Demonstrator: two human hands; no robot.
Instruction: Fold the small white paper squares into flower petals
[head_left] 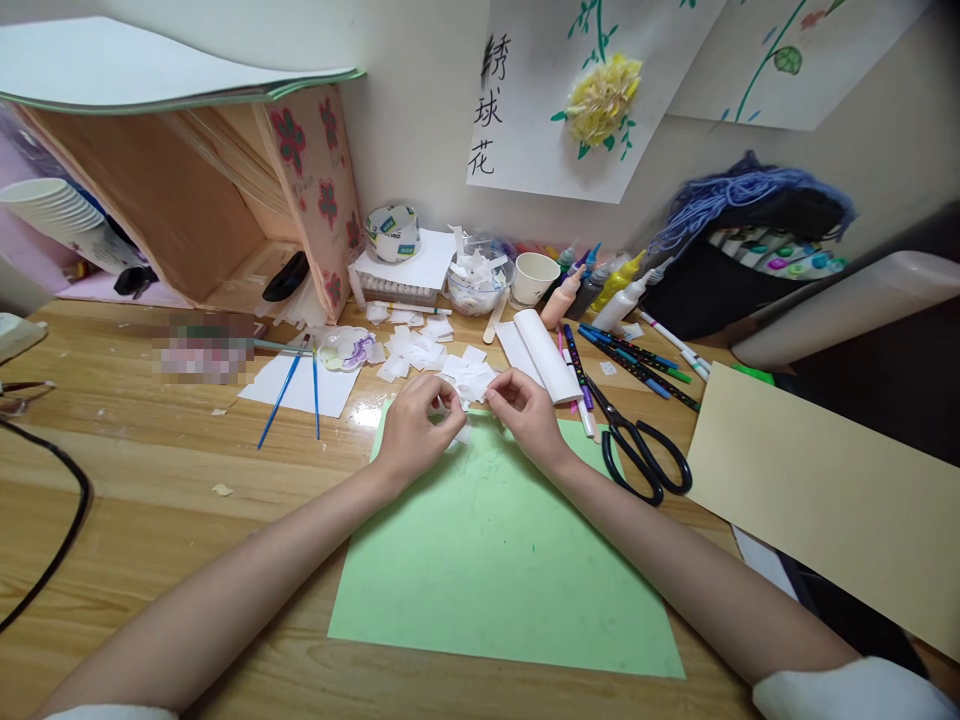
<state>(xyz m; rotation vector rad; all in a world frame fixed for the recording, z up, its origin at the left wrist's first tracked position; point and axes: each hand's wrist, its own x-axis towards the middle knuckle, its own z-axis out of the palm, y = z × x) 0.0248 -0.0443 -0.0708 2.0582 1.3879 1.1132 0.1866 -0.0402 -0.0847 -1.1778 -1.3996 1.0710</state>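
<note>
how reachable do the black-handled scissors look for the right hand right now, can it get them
Probably yes: the scissors lie close beside the right hand, and nothing covers their handle loops. The blades run alongside a dark marker, which shouldn't block a grab.

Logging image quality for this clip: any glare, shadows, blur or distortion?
Head view: small glare on the desk by the green sheet's top-left corner; soft shadows beside the forearms; wide-angle stretching towards the edges; pixelated patch at left; left hand and right hand fairly sharp.
</note>
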